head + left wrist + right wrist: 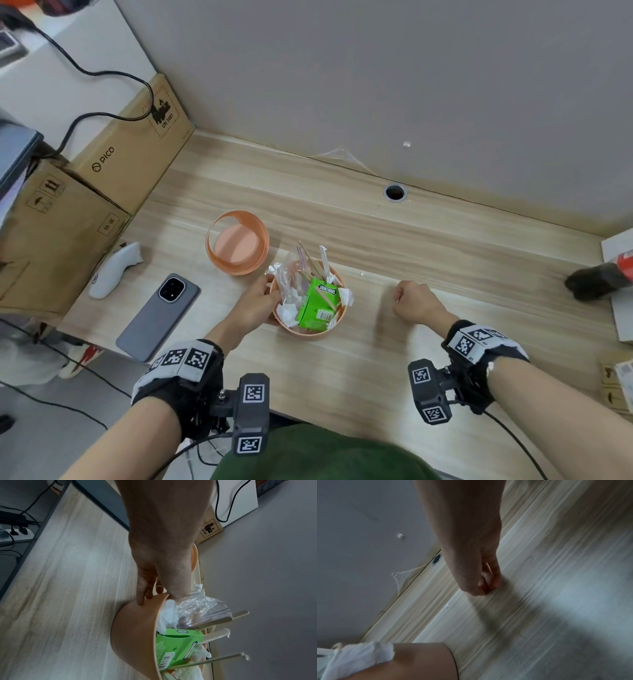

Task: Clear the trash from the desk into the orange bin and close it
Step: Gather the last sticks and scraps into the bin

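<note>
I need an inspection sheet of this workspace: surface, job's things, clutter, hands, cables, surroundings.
Surface: wooden desk, one small white scrap lying loose.
Job's things: orange bin overfilled with green box, tissues, sticks; lid off, beside it.
Clutter: phone, white controller, cardboard boxes.
Hands: left hand grips the bin rim; right hand curled, empty.
Cables: black cable over the boxes.
Surroundings: grey wall.

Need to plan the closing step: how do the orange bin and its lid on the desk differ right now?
The orange bin is stuffed with trash: a green gum box, wrappers and sticks poke above its rim. The lid holds nothing. The left hand holds the bin's rim; no hand touches the lid. The lid lies behind and to the left of the bin. Both are round and the same orange.
</note>
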The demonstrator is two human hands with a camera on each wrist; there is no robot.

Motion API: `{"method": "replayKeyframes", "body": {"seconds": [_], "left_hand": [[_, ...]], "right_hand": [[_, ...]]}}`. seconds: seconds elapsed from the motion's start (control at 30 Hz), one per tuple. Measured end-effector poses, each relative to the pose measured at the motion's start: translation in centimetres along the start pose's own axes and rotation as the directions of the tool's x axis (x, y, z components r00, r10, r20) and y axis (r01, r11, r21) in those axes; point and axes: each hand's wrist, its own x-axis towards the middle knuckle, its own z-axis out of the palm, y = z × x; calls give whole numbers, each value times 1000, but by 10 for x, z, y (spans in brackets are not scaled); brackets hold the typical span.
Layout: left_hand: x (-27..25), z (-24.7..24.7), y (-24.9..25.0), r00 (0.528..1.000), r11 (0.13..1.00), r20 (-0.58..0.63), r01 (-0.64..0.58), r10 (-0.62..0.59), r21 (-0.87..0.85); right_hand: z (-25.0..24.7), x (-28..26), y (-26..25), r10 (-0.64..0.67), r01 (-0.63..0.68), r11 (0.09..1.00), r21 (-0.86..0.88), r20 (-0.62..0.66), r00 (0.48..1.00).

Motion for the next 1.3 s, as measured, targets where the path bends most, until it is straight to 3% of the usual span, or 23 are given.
{"method": "replayKeyframes", "body": {"seconds": [0.37,0.53,0.87,1.07,1.3], "left_hand": [[-5,-2,-8,998,997,-51,22,-25,-76],[-5,-2,-10,997,996,-75,25,-31,-84],[2,-1,-12,995,997,-80,52,-57,-59],[8,0,-10,997,998,-61,37,-41,-59],[12,-5,-11,998,999,-42,46,-47,-13]], "right_hand": [[2,23,-32,-253,258,966,21,-136,958],[5,30,-40,-327,317,944,-88,-129,936],[-14,47,-36,-346,340,931,-131,-24,938],[-25,28,-14,-483,484,874,-43,45,875],[-11,29,-10,-419,419,908,27,5,908]]}}
